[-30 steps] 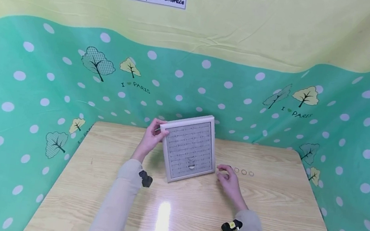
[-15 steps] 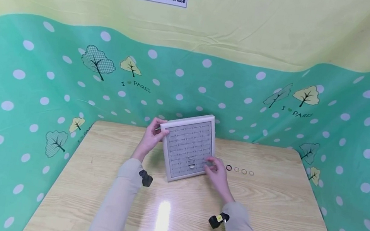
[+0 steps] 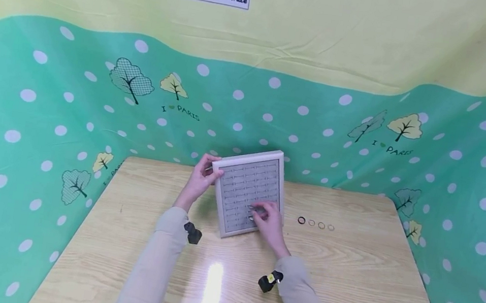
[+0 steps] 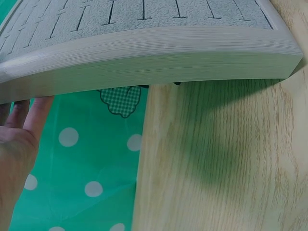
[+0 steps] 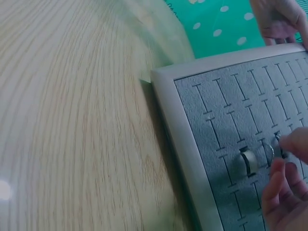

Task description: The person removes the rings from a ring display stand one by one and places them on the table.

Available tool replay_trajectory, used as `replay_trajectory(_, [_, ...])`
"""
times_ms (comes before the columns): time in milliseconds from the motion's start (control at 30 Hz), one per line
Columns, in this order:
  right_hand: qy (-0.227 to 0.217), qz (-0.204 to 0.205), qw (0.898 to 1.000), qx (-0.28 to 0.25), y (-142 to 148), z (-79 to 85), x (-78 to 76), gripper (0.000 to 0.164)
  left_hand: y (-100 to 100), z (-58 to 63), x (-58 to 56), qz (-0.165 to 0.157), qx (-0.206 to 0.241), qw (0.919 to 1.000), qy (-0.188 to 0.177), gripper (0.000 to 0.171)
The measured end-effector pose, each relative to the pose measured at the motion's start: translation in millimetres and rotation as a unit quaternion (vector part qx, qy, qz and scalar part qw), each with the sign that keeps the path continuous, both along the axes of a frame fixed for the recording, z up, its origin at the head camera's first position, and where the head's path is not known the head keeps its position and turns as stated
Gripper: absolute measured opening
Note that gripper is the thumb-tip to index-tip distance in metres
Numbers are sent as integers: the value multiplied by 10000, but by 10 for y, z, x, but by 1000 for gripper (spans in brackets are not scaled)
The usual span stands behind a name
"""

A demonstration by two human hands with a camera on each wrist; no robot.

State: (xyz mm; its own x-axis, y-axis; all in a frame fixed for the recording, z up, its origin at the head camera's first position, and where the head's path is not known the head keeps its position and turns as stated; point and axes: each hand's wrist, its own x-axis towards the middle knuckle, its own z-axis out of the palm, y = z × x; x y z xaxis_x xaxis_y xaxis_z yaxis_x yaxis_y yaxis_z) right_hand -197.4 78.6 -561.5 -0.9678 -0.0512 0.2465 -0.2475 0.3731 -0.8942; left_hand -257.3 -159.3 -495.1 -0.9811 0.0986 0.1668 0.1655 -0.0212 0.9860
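A ring display tray (image 3: 248, 183) with a pale frame and grey slotted padding is propped up, tilted, at the back of the wooden table. My left hand (image 3: 199, 179) holds its upper left corner, thumb on the front and fingers behind. In front of the lower padding, my right hand (image 3: 269, 222) pinches a small ring (image 5: 277, 138), partly hidden by the fingertips. In the right wrist view, a wide silvery ring (image 5: 249, 162) sits in a slot, and a thin ring (image 5: 268, 153) stands between it and the fingers.
On the table (image 3: 356, 269), right of the tray, a dark ring (image 3: 301, 220) lies in a row with three thin pale rings (image 3: 321, 225). A green dotted curtain (image 3: 299, 143) hangs behind the table and along both sides.
My right hand has moved left from beside the row of rings to the lower middle of the tray, uncovering the dark ring. My left hand and the tray have stayed in place.
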Motion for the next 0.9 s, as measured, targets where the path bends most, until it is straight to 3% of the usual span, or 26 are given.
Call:
replay_trajectory(267, [-373, -625, 9972, 177, -132, 32, -30, 17, 13, -10, 2, 63, -73, 9998, 155, 34])
replay_trajectory(433, [-379, -793, 9961, 70, -186, 20, -42, 15, 3, 5, 3, 3, -22, 10000, -2, 35])
replay_trajectory(700, [-258, -779, 9966, 15, -200, -23, -48, 14, -8, 9, 1, -50, 51, 9999, -132, 36])
replay_trajectory(900, [-265, -675, 9973, 142, -195, -38, -50, 16, 5, -11, 6, 45, -107, 9999, -31, 35])
